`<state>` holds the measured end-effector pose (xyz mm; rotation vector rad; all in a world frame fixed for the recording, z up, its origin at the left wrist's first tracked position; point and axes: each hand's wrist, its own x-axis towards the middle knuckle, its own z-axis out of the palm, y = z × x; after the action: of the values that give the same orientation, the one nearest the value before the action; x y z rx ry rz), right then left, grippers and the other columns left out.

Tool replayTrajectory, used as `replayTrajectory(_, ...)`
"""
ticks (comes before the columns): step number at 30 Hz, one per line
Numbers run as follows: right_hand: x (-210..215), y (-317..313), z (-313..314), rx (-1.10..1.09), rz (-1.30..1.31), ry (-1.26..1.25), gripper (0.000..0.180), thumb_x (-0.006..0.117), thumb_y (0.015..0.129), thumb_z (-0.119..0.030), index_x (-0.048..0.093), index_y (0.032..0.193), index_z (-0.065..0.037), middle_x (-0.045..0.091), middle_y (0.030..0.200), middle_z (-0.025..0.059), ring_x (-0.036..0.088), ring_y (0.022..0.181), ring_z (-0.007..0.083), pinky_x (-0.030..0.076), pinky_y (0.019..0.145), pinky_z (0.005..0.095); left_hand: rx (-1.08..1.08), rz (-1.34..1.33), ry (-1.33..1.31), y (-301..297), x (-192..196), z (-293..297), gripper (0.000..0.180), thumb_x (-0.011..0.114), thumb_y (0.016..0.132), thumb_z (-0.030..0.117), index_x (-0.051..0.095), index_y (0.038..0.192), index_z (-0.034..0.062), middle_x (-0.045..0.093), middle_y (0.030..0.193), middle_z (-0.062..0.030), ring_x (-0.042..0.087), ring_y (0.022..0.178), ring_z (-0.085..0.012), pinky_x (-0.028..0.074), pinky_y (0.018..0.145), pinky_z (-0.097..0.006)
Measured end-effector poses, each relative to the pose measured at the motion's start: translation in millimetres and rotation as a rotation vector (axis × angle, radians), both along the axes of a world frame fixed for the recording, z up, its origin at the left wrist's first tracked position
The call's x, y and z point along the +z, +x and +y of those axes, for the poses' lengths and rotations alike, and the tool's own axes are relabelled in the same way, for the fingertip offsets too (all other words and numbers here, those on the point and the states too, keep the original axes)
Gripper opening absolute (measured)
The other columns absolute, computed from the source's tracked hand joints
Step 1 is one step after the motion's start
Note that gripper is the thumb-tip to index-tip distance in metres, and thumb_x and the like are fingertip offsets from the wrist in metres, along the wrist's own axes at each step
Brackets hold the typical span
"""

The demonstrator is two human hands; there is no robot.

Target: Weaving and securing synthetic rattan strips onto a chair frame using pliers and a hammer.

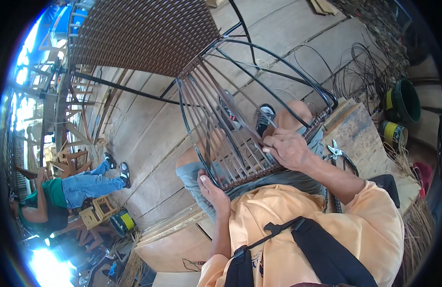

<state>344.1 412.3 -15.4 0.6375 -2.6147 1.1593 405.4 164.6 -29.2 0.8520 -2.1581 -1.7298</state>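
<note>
Orange shirt (pixel 326 225) with black chest straps is seen nearest, at 6 o'clock. Left hand (pixel 212 190): grip closed on the lower rim of a black metal chair frame (pixel 259 71), held across the lap at centre. Right hand (pixel 289 148): fingers pinched on brown wicker strands (pixel 221 129) at the woven band along the frame's near edge. Progress, as judged: a dense woven panel (pixel 144 33) at 12 o'clock is finished; the near section carries only upright strands and a narrow woven band, so most of that section is left open. Pliers (pixel 336 152) are laid on a wooden table (pixel 359 134) at 3 o'clock. Green bucket (pixel 403 101) and loose wire coils (pixel 364 71) are noted at 2 o'clock. Seated person (pixel 63 196) is recorded at 8 o'clock, well apart. Bare frame bars cross the working area.
</note>
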Motion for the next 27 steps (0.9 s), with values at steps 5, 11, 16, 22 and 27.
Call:
replayTrajectory(5, -2.6, -7.7, -0.5, -0.053, 0.095, -0.095, 0.018, 0.068, 0.074, -0.017, 0.056, 0.083, -0.008, 0.052, 0.065, 0.0065, 0.056, 0.065, 0.0247, 0.045, 0.058, 0.0353, 0.032, 0.041, 0.06, -7.8, -1.7, 0.4, 0.04, 0.04, 0.097, 0.032, 0.053, 0.104, -0.0051, 0.054, 0.092, -0.0054, 0.049, 0.084, -0.0134, 0.04, 0.078, -0.027)
replayTrajectory(11, 9.1, -19.4, -15.1, -0.069, 0.154, -0.092, 0.022, 0.07, 0.071, -0.012, 0.054, 0.086, -0.008, 0.05, 0.066, 0.0057, 0.055, 0.065, 0.025, 0.044, 0.058, 0.0349, 0.02, 0.051, 0.022, -36.4, 10.0, -25.0, 0.032, 0.044, 0.095, 0.027, 0.054, 0.097, -0.0035, 0.053, 0.084, -0.0056, 0.048, 0.077, -0.0125, 0.041, 0.071, -0.027)
replayTrajectory(16, 22.4, -43.9, -49.9, -0.069, 0.18, -0.13, 0.021, 0.066, 0.075, -0.009, 0.051, 0.087, 0.0, 0.056, 0.073, 0.0114, 0.056, 0.068, 0.0304, 0.046, 0.06, 0.0369, 0.028, 0.046, -0.023, -98.4, 13.6, -75.8, 0.037, 0.045, 0.094, 0.028, 0.06, 0.096, -0.0054, 0.056, 0.082, -0.0075, 0.051, 0.078, -0.0168, 0.041, 0.072, -0.031)
replayTrajectory(22, 19.8, -61.4, -86.3, -0.072, 0.236, -0.177, 0.017, 0.065, 0.078, -0.012, 0.053, 0.083, -0.002, 0.053, 0.069, 0.0106, 0.054, 0.064, 0.0293, 0.043, 0.06, 0.0382, 0.086, 0.059, 0.017, -119.6, 4.4, -105.3, 0.036, 0.046, 0.093, 0.029, 0.059, 0.097, -0.0046, 0.057, 0.086, -0.0086, 0.052, 0.082, -0.0178, 0.041, 0.077, -0.031)
replayTrajectory(27, 29.6, -78.3, -84.6, -0.076, 0.257, -0.11, 0.014, 0.064, 0.078, -0.012, 0.055, 0.082, -0.002, 0.053, 0.069, 0.0103, 0.054, 0.065, 0.0291, 0.044, 0.07, 0.0399, 0.009, 0.105, 0.03, -131.8, 14.3, -101.2, 0.035, 0.046, 0.092, 0.027, 0.059, 0.096, -0.0047, 0.058, 0.087, -0.0097, 0.053, 0.081, -0.018, 0.043, 0.074, -0.031)
